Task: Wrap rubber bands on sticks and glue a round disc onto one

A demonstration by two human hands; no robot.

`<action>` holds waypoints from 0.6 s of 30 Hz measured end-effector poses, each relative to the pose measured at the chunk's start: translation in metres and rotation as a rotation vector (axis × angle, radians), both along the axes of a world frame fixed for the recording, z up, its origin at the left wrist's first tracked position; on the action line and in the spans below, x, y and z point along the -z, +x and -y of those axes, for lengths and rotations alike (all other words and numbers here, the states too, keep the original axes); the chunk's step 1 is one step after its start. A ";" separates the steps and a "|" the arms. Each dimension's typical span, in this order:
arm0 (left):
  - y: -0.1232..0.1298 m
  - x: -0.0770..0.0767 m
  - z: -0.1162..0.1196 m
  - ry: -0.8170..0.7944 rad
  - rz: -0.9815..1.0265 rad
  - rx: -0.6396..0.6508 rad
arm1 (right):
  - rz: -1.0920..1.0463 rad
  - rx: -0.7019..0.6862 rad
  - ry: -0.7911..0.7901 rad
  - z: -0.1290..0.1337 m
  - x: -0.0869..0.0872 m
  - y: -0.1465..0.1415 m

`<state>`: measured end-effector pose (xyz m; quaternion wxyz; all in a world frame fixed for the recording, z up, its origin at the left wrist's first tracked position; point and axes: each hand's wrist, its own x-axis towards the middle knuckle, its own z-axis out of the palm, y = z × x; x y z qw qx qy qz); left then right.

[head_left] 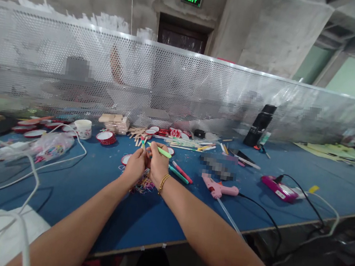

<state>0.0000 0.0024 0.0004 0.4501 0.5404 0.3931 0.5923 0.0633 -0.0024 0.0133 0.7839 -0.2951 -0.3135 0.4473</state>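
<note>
Coloured stick (143, 142), red and green on the bit you can see, is up in the left hand (136, 164), poking out past the fingertips over the blue table (139, 222). Head cam only, so that's the one view. Its long axis runs roughly away from the person, top leaning a touch left. Left hand is obviously the nearer one since it's pinching the thing; the right hand (158, 162) is just beside it on the right, fingers closed around a light green marker (164, 152). That marker lies crosswise, one end aimed left at the stick. Can't tell if they're touching, it's too small.

Count time: one stick in hand, one marker in hand, two more markers on the table to the right, a red marker (182, 172) and a teal marker (177, 174). One pink glue gun (219, 188), one purple power box (279, 189), one paper cup (83, 129), one black bottle (259, 125). Under the hands there's one thread tangle (144, 185), no chance of counting strands. Plain wooden sticks (137, 134) are heaped beyond the hands, several, overlapping too much to number.
</note>
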 end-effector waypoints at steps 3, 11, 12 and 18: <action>0.000 -0.001 0.001 -0.016 0.017 0.010 | -0.003 -0.029 0.019 0.001 0.000 0.000; 0.000 -0.005 0.006 -0.047 0.040 0.030 | -0.012 -0.071 0.036 0.004 -0.003 -0.002; 0.000 -0.005 0.006 -0.053 0.033 0.024 | -0.015 -0.071 0.030 0.004 -0.004 -0.002; 0.001 -0.009 0.010 -0.052 0.058 0.012 | -0.042 -0.076 -0.029 0.005 -0.005 -0.001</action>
